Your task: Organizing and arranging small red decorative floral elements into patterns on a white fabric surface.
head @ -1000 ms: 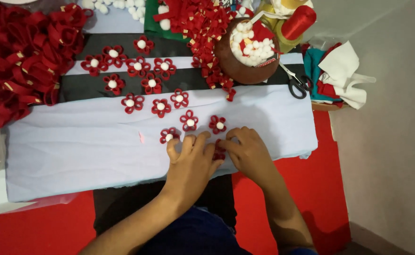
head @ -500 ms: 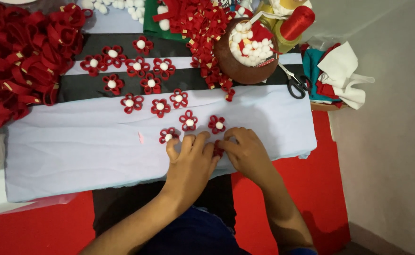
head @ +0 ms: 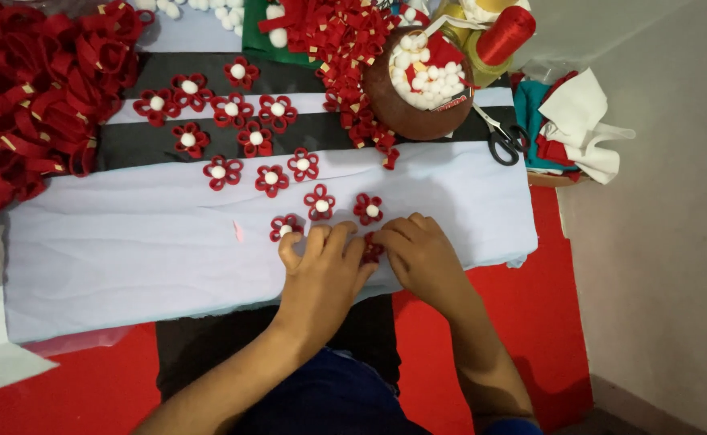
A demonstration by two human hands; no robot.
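My left hand [head: 321, 274] and my right hand [head: 422, 254] meet over a pale lilac cloth [head: 128, 250], fingers pinched together on a small red ribbon flower [head: 372, 248] between them; most of it is hidden. Just beyond my fingertips lie finished red ribbon flowers with white pompom centres: one [head: 286, 227] touches my left fingers, another [head: 368, 209] lies above my right hand. Several more flowers [head: 233, 109] are spread in loose rows toward the far side.
A heap of red ribbon loops [head: 31, 89] fills the far left. A brown bowl of white pompoms [head: 426, 84], a red thread spool [head: 505, 34], scissors [head: 502, 141] and folded cloth scraps [head: 579, 129] sit at the far right. Red mat [head: 547, 306] lies beneath.
Both hands stay pressed together on the small red flower; only the fingers shift slightly. The laid-out flowers have not moved.
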